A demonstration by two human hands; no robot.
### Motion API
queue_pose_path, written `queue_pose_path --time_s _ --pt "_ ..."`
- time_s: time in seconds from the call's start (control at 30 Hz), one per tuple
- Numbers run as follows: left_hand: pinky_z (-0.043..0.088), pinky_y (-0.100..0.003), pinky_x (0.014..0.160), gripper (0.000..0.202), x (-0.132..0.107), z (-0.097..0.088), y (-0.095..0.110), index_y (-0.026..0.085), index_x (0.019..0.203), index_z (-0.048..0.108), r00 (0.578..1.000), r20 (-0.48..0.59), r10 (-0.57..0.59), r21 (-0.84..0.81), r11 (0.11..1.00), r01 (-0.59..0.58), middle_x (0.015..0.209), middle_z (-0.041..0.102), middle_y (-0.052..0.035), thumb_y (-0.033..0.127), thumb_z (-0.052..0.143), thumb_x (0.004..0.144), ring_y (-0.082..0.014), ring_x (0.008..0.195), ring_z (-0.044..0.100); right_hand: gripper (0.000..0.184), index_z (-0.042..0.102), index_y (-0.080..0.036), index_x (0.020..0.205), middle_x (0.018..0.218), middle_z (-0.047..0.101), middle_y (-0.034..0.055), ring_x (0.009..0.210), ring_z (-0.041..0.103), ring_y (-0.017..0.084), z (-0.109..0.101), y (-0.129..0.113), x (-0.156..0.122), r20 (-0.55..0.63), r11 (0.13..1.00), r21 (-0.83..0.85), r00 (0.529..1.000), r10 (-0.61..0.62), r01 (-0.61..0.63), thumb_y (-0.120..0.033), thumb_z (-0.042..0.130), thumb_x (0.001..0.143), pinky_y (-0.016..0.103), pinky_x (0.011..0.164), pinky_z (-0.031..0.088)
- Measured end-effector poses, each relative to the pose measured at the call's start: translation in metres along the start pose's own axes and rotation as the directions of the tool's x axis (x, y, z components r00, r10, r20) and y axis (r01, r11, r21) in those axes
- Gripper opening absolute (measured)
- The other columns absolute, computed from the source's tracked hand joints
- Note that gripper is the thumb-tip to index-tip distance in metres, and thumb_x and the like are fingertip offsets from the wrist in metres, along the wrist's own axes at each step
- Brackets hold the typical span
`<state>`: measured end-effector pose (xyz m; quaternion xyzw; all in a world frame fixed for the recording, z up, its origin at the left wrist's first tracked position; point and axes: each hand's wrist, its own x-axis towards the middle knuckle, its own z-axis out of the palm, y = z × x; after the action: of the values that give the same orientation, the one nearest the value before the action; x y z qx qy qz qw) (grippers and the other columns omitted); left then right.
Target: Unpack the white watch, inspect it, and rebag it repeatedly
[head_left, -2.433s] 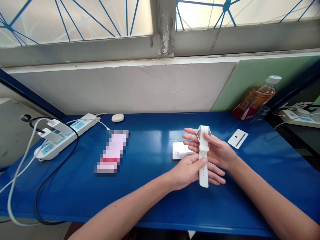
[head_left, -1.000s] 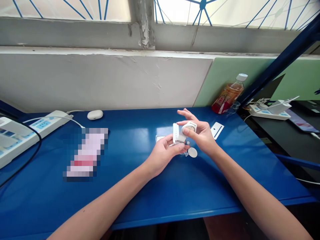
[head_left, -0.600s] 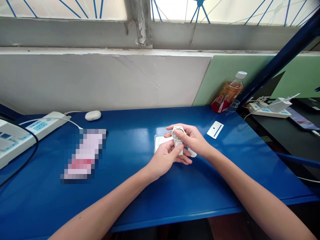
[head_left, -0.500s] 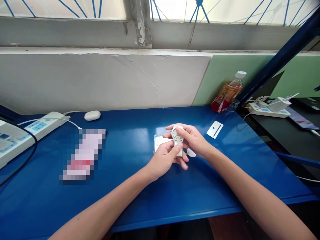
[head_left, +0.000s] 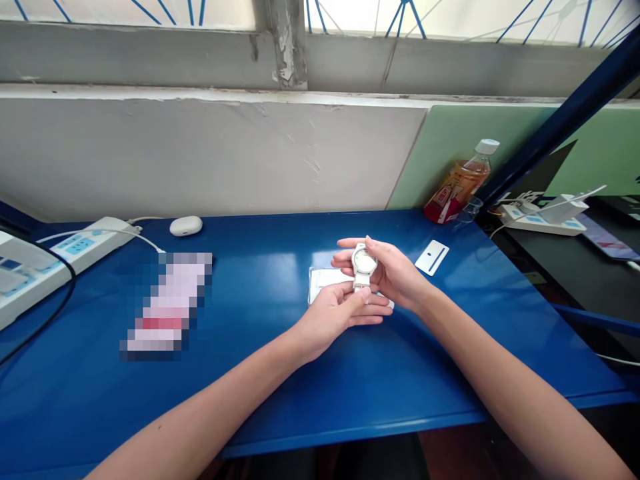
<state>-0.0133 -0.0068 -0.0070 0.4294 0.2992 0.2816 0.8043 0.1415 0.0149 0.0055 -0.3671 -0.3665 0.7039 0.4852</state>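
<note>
A white wristwatch [head_left: 365, 261] with a round dial is held between my two hands, above the blue desk. My left hand [head_left: 334, 308] pinches the lower end of its strap under the thumb, the other fingers stretched out beneath. My right hand [head_left: 395, 270] holds the watch case from the right, thumb at its upper edge and fingers behind it. Behind and below the hands lies a white card in a clear sleeve [head_left: 320, 280], partly covered by them.
A white card with a dark stripe [head_left: 432, 258] lies to the right. A drink bottle [head_left: 460, 183] leans in the back right corner by a blue post. A white earbud case [head_left: 186, 226], a blurred-out phone [head_left: 173, 300] with a cable, and a power strip [head_left: 70, 260] are at left.
The watch has tilted and moved slightly right. My right thumb has shifted from the dial to the case's upper edge, and my left fingers have straightened out beneath.
</note>
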Motion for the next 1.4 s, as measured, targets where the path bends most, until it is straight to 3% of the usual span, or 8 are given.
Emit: queue_pose_path --time_s 0.2,0.37,0.5,0.77,1.03,1.17,1.4 --pt "0.054 -0.045 0.095 0.040 0.001 -0.002 -0.001 0.008 0.108 0.067 1.000 -0.013 0.001 -0.023 1.000 -0.001 0.106 0.074 -0.0195 0.043 0.071 0.089 -0.0316 0.105 0.071 0.049 0.065 -0.023 0.123 0.126 0.071 0.0076 0.112 0.068 0.023 0.001 -0.005 -0.002 0.112 0.992 0.120 0.994 0.016 -0.029 -0.055 0.037 0.099 0.041 0.101 0.051" --pt "0.055 -0.044 0.094 0.042 0.001 0.000 -0.001 0.008 0.108 0.068 0.999 -0.023 -0.036 -0.015 0.999 0.036 0.107 0.074 -0.0199 0.045 0.072 0.088 -0.0312 0.104 0.072 0.063 0.063 -0.022 0.128 0.129 0.069 0.0100 0.116 0.066 0.028 -0.004 -0.008 -0.004 0.214 0.998 0.062 0.977 0.000 -0.014 -0.066 0.031 0.096 0.049 0.104 0.046" --pt "0.056 -0.042 0.093 0.041 0.000 0.001 0.001 0.009 0.105 0.070 0.996 -0.074 -0.050 -0.006 0.999 0.049 0.105 0.075 -0.0186 0.045 0.073 0.087 -0.0298 0.103 0.072 0.074 0.061 -0.024 0.132 0.130 0.068 0.0101 0.118 0.064 0.029 -0.008 -0.011 -0.005 0.232 0.999 0.031 0.972 -0.036 0.029 -0.075 0.025 0.091 0.051 0.106 0.043" --pt "0.059 -0.040 0.080 0.043 0.000 -0.002 0.000 0.010 0.102 0.067 0.995 -0.060 -0.073 0.030 0.997 0.075 0.102 0.075 -0.0189 0.051 0.070 0.088 -0.0307 0.093 0.075 0.078 0.059 -0.026 0.133 0.132 0.067 0.0090 0.120 0.063 0.029 -0.009 -0.011 -0.003 0.239 0.998 0.032 0.969 -0.059 0.052 -0.079 0.022 0.089 0.051 0.107 0.042" --pt "0.058 -0.038 0.085 0.025 0.000 0.000 0.001 0.009 0.102 0.064 0.990 -0.057 -0.125 -0.057 0.991 0.122 0.104 0.075 -0.0192 0.033 0.059 0.098 -0.0278 0.097 0.074 0.083 0.066 -0.016 0.124 0.135 0.065 0.0136 0.126 0.059 0.030 -0.014 -0.009 0.000 0.266 0.997 0.077 0.963 -0.050 0.031 -0.078 0.022 0.090 0.048 0.112 0.037" --pt "0.058 -0.038 0.084 0.031 -0.001 -0.001 0.001 0.009 0.103 0.067 0.992 -0.028 -0.123 -0.058 0.991 0.121 0.100 0.076 -0.0177 0.039 0.062 0.096 -0.0272 0.094 0.075 0.084 0.064 -0.019 0.127 0.137 0.063 0.0128 0.126 0.059 0.030 -0.013 -0.008 0.000 0.270 0.998 0.055 0.962 -0.033 0.019 -0.079 0.021 0.088 0.049 0.111 0.039" --pt "0.059 -0.037 0.078 0.042 0.000 0.000 0.000 0.010 0.098 0.070 0.993 -0.099 -0.061 0.040 0.997 0.065 0.098 0.076 -0.0182 0.050 0.066 0.091 -0.0293 0.090 0.075 0.084 0.061 -0.024 0.132 0.138 0.063 0.0107 0.125 0.059 0.031 -0.013 -0.011 -0.002 0.287 0.999 0.023 0.957 -0.044 0.039 -0.083 0.022 0.086 0.051 0.108 0.041"
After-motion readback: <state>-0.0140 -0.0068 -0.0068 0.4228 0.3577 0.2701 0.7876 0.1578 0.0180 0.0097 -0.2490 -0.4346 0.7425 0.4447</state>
